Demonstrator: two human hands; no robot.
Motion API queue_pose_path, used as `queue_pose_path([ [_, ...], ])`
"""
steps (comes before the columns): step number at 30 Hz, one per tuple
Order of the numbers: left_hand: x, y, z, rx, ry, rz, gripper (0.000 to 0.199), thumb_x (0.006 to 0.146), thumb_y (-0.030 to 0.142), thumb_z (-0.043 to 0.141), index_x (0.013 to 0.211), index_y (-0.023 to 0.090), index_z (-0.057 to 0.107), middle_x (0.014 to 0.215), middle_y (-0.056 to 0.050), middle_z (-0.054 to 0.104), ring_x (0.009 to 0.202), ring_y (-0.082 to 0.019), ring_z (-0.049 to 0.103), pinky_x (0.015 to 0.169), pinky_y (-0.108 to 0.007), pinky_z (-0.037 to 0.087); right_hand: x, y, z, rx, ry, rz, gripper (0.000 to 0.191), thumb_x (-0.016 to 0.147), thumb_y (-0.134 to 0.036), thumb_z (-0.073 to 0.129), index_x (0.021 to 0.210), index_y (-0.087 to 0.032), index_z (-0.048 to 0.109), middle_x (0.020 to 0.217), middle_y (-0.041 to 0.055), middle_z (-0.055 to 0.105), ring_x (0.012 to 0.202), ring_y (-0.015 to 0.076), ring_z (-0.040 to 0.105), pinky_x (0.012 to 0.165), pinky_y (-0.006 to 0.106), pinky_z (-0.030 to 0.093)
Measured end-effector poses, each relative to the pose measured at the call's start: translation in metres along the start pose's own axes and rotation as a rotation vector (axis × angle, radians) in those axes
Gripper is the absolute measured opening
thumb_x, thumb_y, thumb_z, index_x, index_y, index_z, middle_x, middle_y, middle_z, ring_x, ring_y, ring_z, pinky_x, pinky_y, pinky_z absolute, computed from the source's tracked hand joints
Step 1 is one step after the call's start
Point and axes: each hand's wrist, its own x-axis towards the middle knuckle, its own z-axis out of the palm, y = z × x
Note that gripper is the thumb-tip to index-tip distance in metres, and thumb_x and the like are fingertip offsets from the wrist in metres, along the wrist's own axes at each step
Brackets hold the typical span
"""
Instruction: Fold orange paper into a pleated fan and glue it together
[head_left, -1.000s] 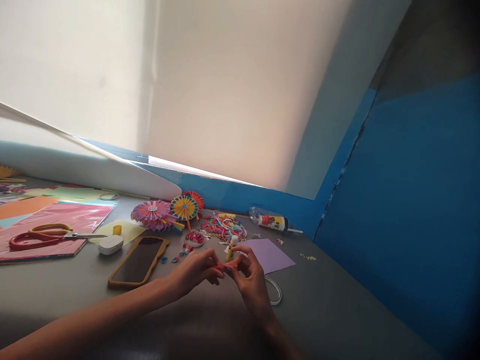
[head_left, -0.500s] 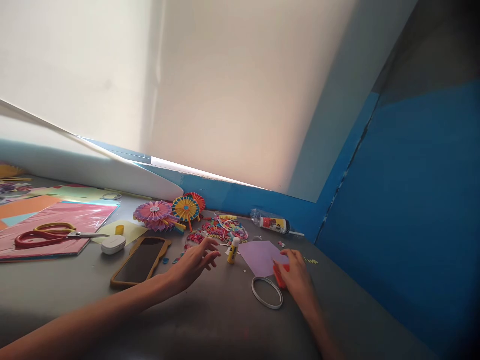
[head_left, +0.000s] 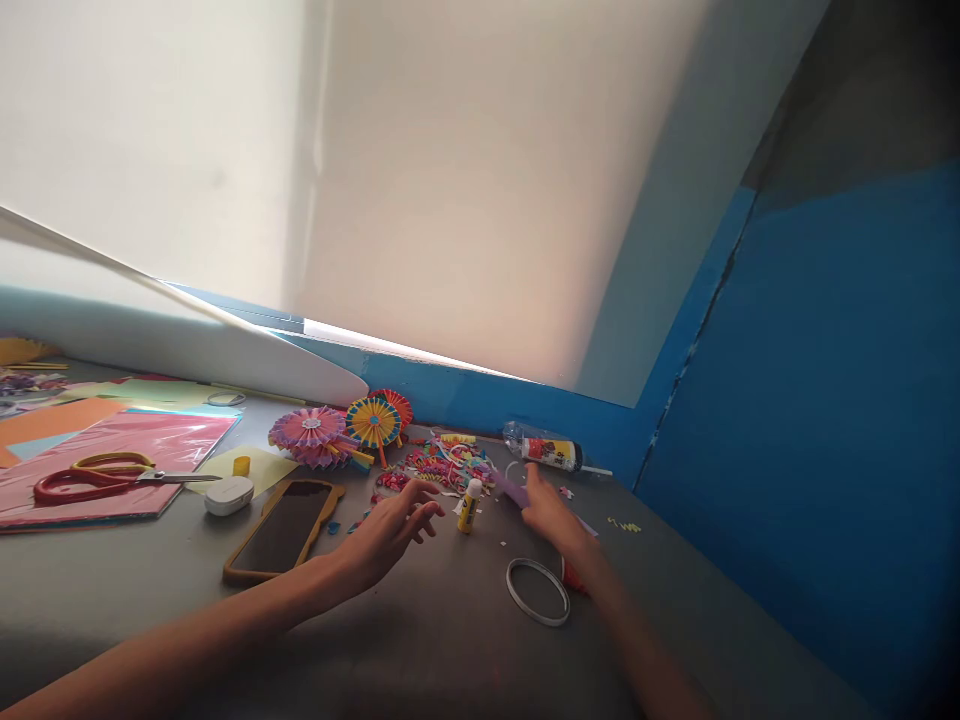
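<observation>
My left hand (head_left: 391, 525) hovers over the table with its fingers loosely apart and nothing in them. Just right of its fingertips a glue stick (head_left: 467, 508) with a yellow label stands upright. My right hand (head_left: 551, 512) pinches a sheet of purple paper (head_left: 511, 488), which is tilted up and seen almost edge-on. Partly hidden behind my right wrist lies a red object (head_left: 574, 576) whose kind I cannot make out. A pale ring like a bangle (head_left: 511, 588) rests flat beside it.
Colourful paper scraps (head_left: 442, 465) lie behind the glue stick, near folded-paper rosettes (head_left: 309, 430). A labelled bottle (head_left: 550, 453) lies by the wall. Leftward are a phone (head_left: 281, 530), a white case (head_left: 229, 495), a yellow cap (head_left: 241, 466) and scissors (head_left: 161, 477) on packaged paper (head_left: 195, 432).
My right hand has moved left and away from me, lifting the purple paper off the table. The red object is now mostly behind my wrist. My left hand has barely moved.
</observation>
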Motion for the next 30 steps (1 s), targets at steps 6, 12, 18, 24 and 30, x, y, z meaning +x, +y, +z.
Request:
queue_pose_path([
  [6,0.002,-0.003,0.003,-0.289,0.006,-0.016,0.034,0.094,0.047,0.046,0.114,0.019,0.05,0.108,-0.01,0.065,0.091,-0.022,0.067,0.077,-0.036,0.057,-0.013,-0.006,-0.062,0.04,0.312,0.01,0.058,0.088,-0.012,0.039,0.143,-0.013,0.019,0.123,0.0211,0.057,0.07,0.0203,0.064,0.052,0.026,0.042],
  [12,0.004,0.0,-0.001,-0.591,-0.088,-0.043,0.05,0.086,0.035,0.067,0.132,0.026,0.048,0.134,-0.011,0.055,0.123,-0.028,0.052,0.101,-0.044,0.046,-0.063,-0.06,-0.072,0.137,0.656,-0.302,0.051,0.089,-0.022,0.045,0.139,-0.023,0.033,0.114,0.0132,0.063,0.08,0.0262,0.065,0.058,0.033,0.051],
  [18,0.004,0.006,-0.01,-0.809,-0.044,0.016,0.071,0.08,0.039,0.073,0.141,0.036,0.036,0.151,-0.007,0.035,0.139,-0.032,0.03,0.106,-0.048,0.038,-0.104,-0.102,-0.052,0.858,0.201,-0.567,0.042,0.089,-0.031,0.057,0.128,-0.031,0.042,0.122,0.006,0.058,0.106,0.0224,0.062,0.085,0.037,0.056],
  [24,0.006,0.023,-0.02,-0.911,0.098,-0.077,0.052,0.088,0.048,0.06,0.131,0.019,0.049,0.126,-0.015,0.059,0.109,-0.031,0.06,0.086,-0.038,0.05,-0.097,-0.107,-0.015,1.336,-0.144,-0.465,0.039,0.085,-0.036,0.062,0.12,-0.03,0.046,0.116,0.0052,0.059,0.104,0.0229,0.062,0.081,0.036,0.057],
  [30,0.006,0.023,-0.026,-0.808,0.225,-0.242,0.048,0.078,0.042,0.072,0.115,0.015,0.058,0.105,-0.011,0.069,0.086,-0.023,0.066,0.07,-0.028,0.052,-0.077,-0.094,0.018,1.195,-0.078,-0.41,0.049,0.077,-0.037,0.071,0.12,-0.025,0.049,0.099,0.0049,0.063,0.093,0.0224,0.063,0.08,0.036,0.053],
])
